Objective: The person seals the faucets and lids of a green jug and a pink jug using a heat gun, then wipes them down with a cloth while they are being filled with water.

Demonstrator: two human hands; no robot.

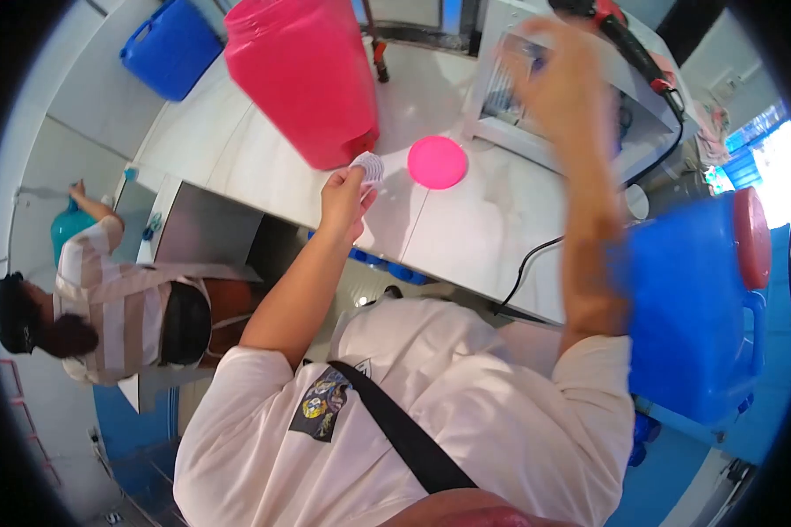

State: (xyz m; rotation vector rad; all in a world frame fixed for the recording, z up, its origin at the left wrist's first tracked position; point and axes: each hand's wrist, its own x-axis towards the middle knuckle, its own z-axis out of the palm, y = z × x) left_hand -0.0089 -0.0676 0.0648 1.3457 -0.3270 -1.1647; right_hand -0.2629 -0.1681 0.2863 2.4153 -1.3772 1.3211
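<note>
My left hand pinches a small white rounded piece with printed lines, like a label. It is just in front of the base of a large pink jug that stands on the counter. A flat pink lid lies to the right of that hand, apart from it. My right hand is raised before a white cabinet with a see-through front. Motion smears its fingers, so I cannot make out whether it holds anything.
On the cabinet lies a black and red corded tool. A large blue jug with a red cap stands at my right. Another blue jug is at the back left. At far left, another person reaches toward a teal container.
</note>
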